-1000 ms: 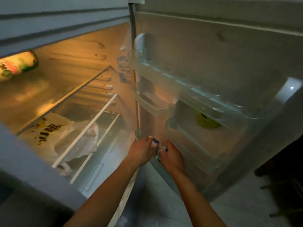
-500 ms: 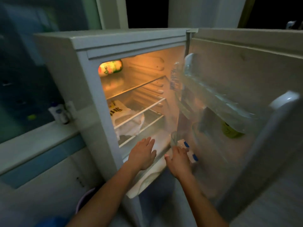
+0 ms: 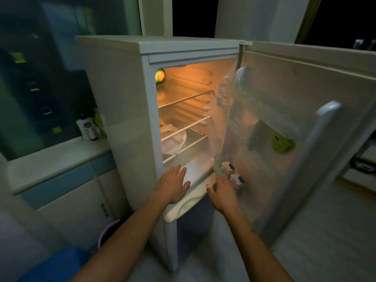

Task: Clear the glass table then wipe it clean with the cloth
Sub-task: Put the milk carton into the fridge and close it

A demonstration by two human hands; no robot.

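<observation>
A small white fridge (image 3: 114,94) stands open, its inside lit orange. Two small white cartons with blue caps (image 3: 232,176) sit in the bottom shelf of the open door (image 3: 305,82). My right hand (image 3: 222,193) is just in front of the nearer carton, fingers spread, holding nothing. My left hand (image 3: 173,185) hovers flat and open before the fridge's lower front edge. The glass table and the cloth are not in view.
Inside the fridge are wire shelves, a white plastic bag (image 3: 173,139) and a green-labelled can (image 3: 160,76) at the top. A green item (image 3: 281,143) sits in the door. Bottles (image 3: 88,127) stand on a ledge at left; a purple bin (image 3: 108,233) and blue object lie below.
The camera has pulled back and up from inside the fridge. Both hands let go of the two cartons in the door shelf and drew back, now open.
</observation>
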